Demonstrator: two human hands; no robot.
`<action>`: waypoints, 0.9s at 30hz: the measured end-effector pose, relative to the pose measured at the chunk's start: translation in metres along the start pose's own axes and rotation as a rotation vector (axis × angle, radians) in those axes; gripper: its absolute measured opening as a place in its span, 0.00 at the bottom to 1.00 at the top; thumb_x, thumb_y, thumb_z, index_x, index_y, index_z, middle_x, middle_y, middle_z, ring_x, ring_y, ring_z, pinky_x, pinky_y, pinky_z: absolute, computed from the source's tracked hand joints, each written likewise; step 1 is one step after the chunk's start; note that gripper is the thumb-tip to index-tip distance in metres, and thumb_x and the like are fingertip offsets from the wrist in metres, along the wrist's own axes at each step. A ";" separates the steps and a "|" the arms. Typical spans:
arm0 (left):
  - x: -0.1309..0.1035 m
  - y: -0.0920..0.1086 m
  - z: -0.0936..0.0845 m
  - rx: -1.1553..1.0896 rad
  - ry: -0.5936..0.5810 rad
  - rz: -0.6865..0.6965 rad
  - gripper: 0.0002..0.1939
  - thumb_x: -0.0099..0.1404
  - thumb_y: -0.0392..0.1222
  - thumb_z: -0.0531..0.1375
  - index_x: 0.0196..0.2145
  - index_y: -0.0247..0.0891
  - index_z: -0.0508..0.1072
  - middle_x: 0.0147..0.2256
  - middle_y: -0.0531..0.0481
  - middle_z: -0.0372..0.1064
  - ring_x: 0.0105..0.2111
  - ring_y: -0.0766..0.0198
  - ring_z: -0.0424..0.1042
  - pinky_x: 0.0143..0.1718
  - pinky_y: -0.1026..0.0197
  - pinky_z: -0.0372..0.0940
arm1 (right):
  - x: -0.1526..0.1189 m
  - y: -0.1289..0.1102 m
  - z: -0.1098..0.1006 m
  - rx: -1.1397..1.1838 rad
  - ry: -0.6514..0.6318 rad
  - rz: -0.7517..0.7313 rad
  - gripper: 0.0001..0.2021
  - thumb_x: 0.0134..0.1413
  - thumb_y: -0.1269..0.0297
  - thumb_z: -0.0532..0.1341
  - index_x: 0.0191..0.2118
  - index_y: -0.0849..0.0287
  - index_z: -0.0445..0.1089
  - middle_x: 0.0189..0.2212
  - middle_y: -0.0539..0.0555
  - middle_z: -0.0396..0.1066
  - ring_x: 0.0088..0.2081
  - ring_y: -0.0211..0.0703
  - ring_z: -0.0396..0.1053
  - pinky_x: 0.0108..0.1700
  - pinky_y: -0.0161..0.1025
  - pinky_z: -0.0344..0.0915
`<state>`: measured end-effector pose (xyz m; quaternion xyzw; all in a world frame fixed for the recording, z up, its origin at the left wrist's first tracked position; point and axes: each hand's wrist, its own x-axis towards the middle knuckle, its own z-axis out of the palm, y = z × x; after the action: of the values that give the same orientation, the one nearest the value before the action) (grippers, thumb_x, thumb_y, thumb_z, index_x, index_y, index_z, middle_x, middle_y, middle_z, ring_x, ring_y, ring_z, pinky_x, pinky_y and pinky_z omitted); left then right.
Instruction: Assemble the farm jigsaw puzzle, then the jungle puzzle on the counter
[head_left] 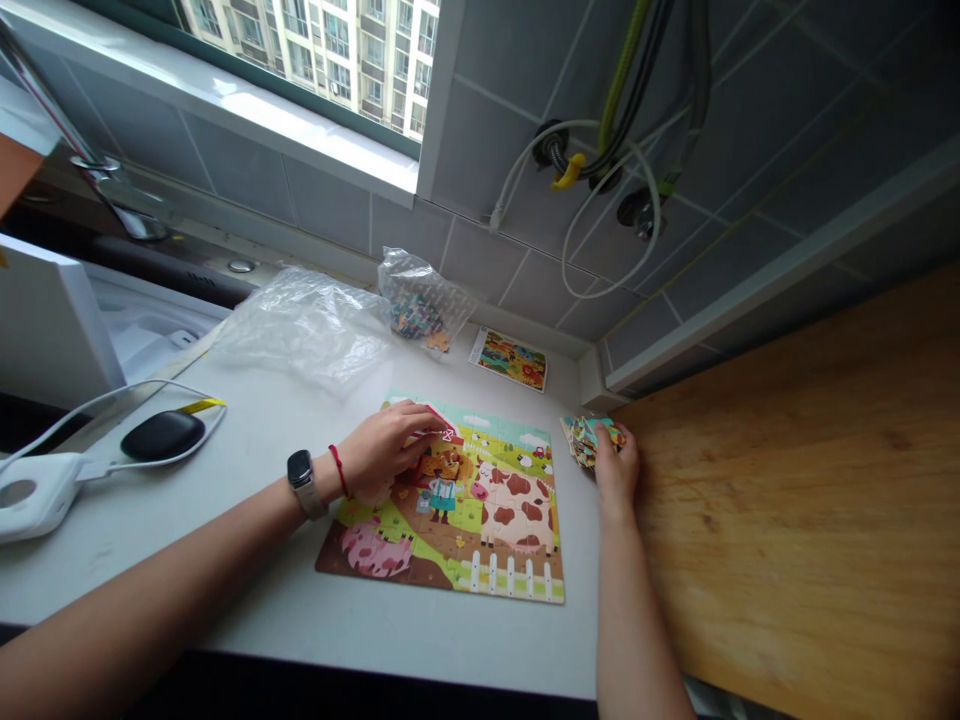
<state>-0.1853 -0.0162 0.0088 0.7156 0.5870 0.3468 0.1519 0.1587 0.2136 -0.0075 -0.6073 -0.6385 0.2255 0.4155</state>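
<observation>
A farm jigsaw puzzle with a cow, a pig and a figure in blue lies flat on the white counter, its pieces joined. My left hand rests over its upper left part, fingers stretched out and touching the picture; the area beneath the palm is hidden. Right of the puzzle, my right hand grips a clump of loose puzzle pieces, thumb on top. The other fingers of that hand are partly hidden. On my left wrist are a watch and a red cord.
Behind the puzzle lie a crumpled clear bag, a bag of puzzle pieces and a small picture card. A black oval object and a white charger with cable sit left. A wooden board borders the right.
</observation>
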 end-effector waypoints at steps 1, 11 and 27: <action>0.000 -0.001 0.000 0.000 -0.005 0.006 0.11 0.77 0.41 0.56 0.48 0.40 0.78 0.46 0.45 0.78 0.45 0.56 0.74 0.49 0.53 0.69 | 0.000 0.000 0.000 0.015 0.025 0.009 0.37 0.52 0.40 0.61 0.59 0.64 0.69 0.52 0.67 0.77 0.51 0.59 0.75 0.54 0.51 0.70; 0.000 -0.005 0.004 -0.032 -0.009 0.047 0.11 0.77 0.41 0.56 0.47 0.40 0.79 0.48 0.44 0.78 0.48 0.55 0.74 0.54 0.50 0.68 | -0.012 -0.025 -0.005 -0.064 0.001 -0.148 0.46 0.45 0.35 0.68 0.64 0.64 0.71 0.60 0.69 0.70 0.61 0.63 0.68 0.66 0.55 0.61; 0.000 -0.001 0.004 -0.042 -0.015 0.045 0.12 0.78 0.44 0.56 0.43 0.41 0.79 0.45 0.45 0.78 0.46 0.57 0.74 0.52 0.54 0.68 | -0.015 -0.022 -0.044 -0.326 -0.136 -0.134 0.42 0.45 0.39 0.70 0.62 0.60 0.73 0.54 0.68 0.76 0.52 0.64 0.74 0.57 0.56 0.68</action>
<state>-0.1838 -0.0153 0.0052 0.7278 0.5622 0.3570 0.1638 0.1796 0.1864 0.0308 -0.6061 -0.7322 0.1316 0.2815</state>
